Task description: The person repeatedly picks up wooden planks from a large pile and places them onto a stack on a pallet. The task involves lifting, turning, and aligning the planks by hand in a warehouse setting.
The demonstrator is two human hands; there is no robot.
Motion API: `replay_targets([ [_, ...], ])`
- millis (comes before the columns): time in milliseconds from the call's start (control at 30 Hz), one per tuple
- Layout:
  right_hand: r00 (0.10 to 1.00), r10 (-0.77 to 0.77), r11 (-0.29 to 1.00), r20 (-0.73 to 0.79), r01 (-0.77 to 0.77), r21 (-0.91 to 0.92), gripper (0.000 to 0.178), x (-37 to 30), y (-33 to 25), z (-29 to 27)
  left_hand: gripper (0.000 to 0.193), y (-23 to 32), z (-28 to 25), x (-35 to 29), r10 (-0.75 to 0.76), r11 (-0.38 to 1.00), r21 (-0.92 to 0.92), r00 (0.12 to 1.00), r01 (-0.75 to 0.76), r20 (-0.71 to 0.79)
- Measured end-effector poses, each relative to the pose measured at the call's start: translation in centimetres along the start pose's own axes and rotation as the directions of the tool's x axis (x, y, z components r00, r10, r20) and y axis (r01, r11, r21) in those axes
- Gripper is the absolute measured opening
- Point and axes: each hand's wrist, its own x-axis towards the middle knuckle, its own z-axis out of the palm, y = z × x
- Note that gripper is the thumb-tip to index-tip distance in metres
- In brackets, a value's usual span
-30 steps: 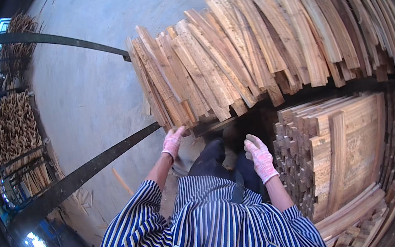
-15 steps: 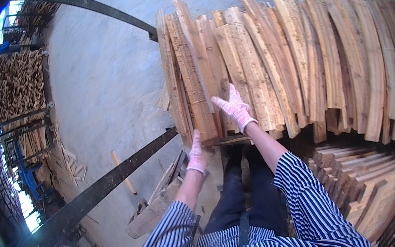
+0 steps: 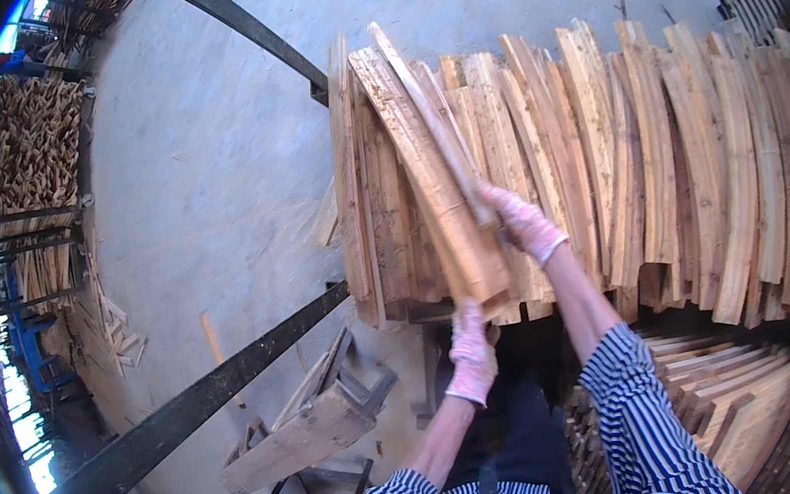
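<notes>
Two wooden boards are tilted above the left part of a long row of boards (image 3: 600,157). The wider one, a pale plank (image 3: 437,201), has its near end in my gloved left hand (image 3: 471,352), whose fingers are closed on it. Along its right side leans a narrower board (image 3: 428,106). My right hand (image 3: 520,219), in a pink and white glove, is closed on the near end of this narrower board; its fingertips are partly hidden. Darker boards (image 3: 391,217) lie beneath at the left end of the row.
Dark metal bars (image 3: 204,395) frame the left side. A wooden trough-like box (image 3: 301,437) stands on the concrete floor (image 3: 213,171) at the lower left. More stacked boards (image 3: 738,391) lie at my lower right. A large wood pile (image 3: 23,148) stands far left.
Both hands have closed on boards. The wide plank and the narrower board have shifted right and toward me, tilting across the row. My left hand has moved right; the view has shifted.
</notes>
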Motion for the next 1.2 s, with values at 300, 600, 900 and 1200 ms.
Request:
replay_targets([
  [300,0.996,0.077,0.994,0.039,-0.074,-0.086,0.066,-1.8,-9.0,-6.5,0.103,17.0,14.4,10.8,0.042,0.998,-0.069,0.838,-0.005,0.545],
  [600,0.961,0.269,0.949,0.063,-0.275,0.152,0.085,-13.6,7.7,-0.8,0.070,12.0,1.0,-0.9,-0.297,0.954,0.142,0.873,0.262,0.386],
  [900,0.943,0.066,0.838,-0.326,-0.229,-0.495,0.091,-21.8,2.3,1.3,0.062,8.4,1.0,-9.0,-0.315,0.947,0.197,0.848,0.253,0.426],
  [1200,0.512,-0.619,0.777,-0.596,0.287,-0.561,0.119,-41.8,-8.3,-0.3,0.072,13.2,16.9,-18.1,-0.138,0.886,0.366,0.593,-0.283,0.793],
])
